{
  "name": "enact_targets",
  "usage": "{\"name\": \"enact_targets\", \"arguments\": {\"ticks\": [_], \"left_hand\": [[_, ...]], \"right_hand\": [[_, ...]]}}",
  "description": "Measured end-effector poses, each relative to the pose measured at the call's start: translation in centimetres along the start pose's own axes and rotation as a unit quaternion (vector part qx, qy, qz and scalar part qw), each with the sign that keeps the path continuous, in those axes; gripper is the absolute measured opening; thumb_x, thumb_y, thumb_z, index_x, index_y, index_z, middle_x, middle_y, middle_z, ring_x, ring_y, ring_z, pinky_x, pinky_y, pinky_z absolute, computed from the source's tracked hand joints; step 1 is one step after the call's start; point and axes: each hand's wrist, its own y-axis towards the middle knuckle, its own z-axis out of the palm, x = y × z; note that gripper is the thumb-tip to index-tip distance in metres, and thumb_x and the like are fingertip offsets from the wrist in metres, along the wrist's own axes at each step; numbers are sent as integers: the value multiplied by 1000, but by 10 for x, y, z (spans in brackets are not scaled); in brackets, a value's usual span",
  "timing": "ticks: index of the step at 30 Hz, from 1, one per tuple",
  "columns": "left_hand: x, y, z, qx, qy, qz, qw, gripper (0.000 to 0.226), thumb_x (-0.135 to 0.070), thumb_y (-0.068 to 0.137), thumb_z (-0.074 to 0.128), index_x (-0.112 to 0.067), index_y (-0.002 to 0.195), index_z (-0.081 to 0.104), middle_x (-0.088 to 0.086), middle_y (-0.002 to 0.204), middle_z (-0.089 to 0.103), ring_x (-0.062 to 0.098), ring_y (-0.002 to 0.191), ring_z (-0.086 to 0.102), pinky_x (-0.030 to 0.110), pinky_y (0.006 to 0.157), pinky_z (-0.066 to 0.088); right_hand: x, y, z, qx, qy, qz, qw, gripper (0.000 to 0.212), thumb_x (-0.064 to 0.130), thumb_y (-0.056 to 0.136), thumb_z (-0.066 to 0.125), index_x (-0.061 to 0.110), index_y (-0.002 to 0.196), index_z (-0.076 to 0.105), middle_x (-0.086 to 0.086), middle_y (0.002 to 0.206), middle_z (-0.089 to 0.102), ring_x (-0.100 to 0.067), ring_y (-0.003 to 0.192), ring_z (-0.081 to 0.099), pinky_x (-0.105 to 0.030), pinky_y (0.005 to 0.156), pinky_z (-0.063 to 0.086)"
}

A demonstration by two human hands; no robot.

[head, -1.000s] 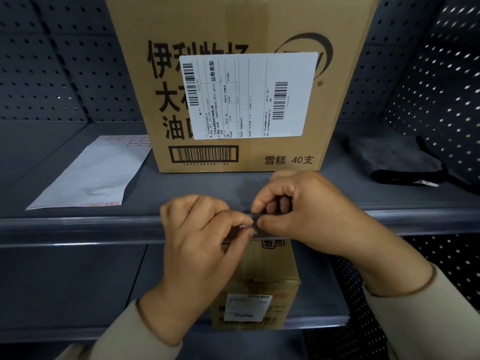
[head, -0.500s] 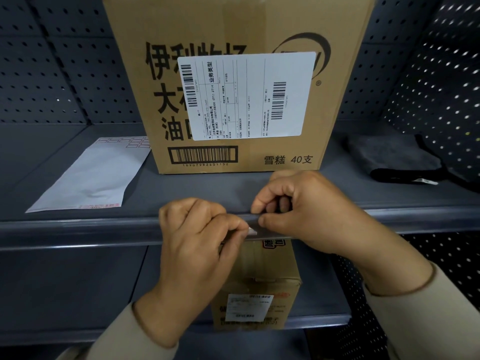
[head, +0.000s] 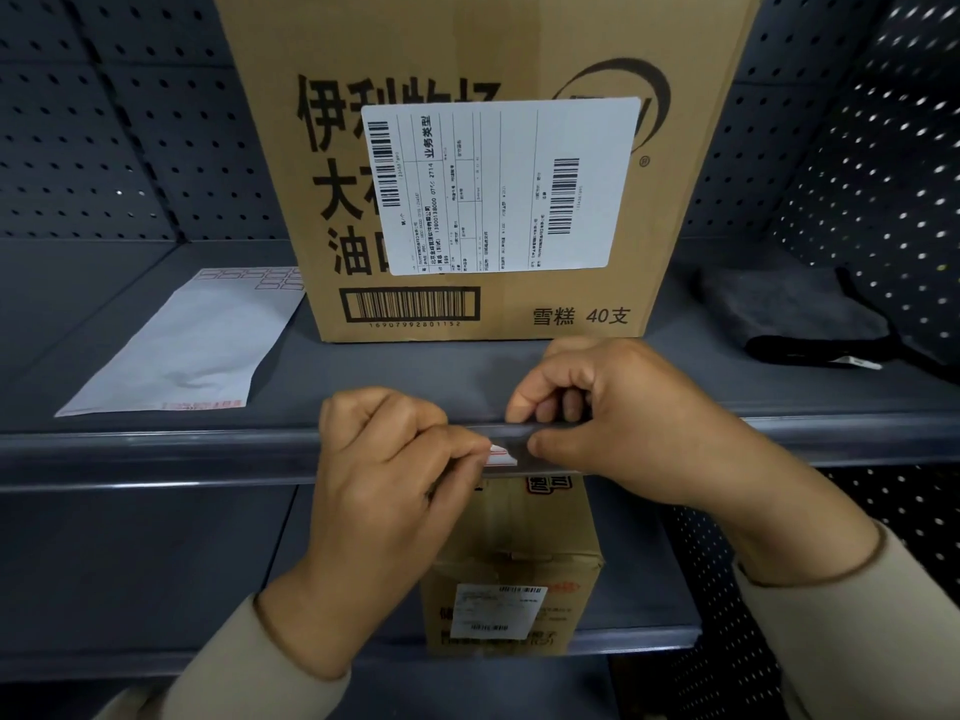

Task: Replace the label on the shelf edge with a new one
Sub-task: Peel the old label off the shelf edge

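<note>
A small white label with red print (head: 501,455) shows at the grey shelf edge (head: 156,454), between my two hands. My left hand (head: 389,470) pinches the label's left end with thumb and forefinger. My right hand (head: 613,423) grips the clear strip on the shelf edge just right of the label, fingers curled over its top and thumb pressing the front. Most of the label is hidden by my fingers.
A large cardboard box (head: 483,163) with a white shipping sticker stands on the shelf behind my hands. A white sheet of labels (head: 187,350) lies at the left, a dark cloth (head: 789,319) at the right. A smaller box (head: 511,584) sits on the lower shelf.
My left hand has drawn slightly left and a bit more of the white and red label shows between the hands. My right hand holds its place.
</note>
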Motion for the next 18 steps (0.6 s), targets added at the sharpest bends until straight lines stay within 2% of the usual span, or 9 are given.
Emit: {"name": "enact_targets", "arguments": {"ticks": [9,11,12,14,15,18], "left_hand": [[2,-3,3,18,21,11,1000,11,-22,86,69,-17,77,72,-2,79,62,27,79,57,35,77,35],[4,-4,0,32,-6,-6,999,10,-26,85,70,-17,89,72,-2,87,58,24,85,54,34,77,37],[5,-3,-3,39,-24,-28,999,20,-29,83,69,-17,100,69,-2,94,54,22,90,51,32,78,37],[7,1,-9,46,-40,-71,996,36,-32,80,67,-20,114,61,-3,102,50,19,97,47,29,82,37],[7,4,-12,51,-29,-82,995,36,-33,80,66,-21,113,62,-3,102,54,19,98,47,31,83,36],[9,11,-15,97,5,-100,990,27,-37,79,64,-23,101,71,-5,92,62,18,97,47,31,82,30]], "right_hand": [[-1,0,2,-8,-2,-3,1000,23,12,71,79,32,83,75,11,76,59,-8,66,56,-25,61,51],[0,-2,1,-13,-7,-3,1000,26,14,71,80,32,89,74,11,78,60,-8,68,56,-28,63,52],[1,-4,1,-18,-8,-6,1000,32,17,70,82,33,96,71,11,82,60,-8,71,56,-31,66,53],[2,-10,4,-62,-28,-33,997,47,25,67,84,32,109,65,14,91,61,-8,82,56,-34,75,51],[3,-13,9,-107,-52,-61,991,45,28,67,84,28,109,66,13,94,60,-11,88,54,-34,78,49],[3,-19,32,-238,-116,-128,956,19,28,73,80,20,89,74,5,85,60,-16,86,48,-35,75,39]]}}
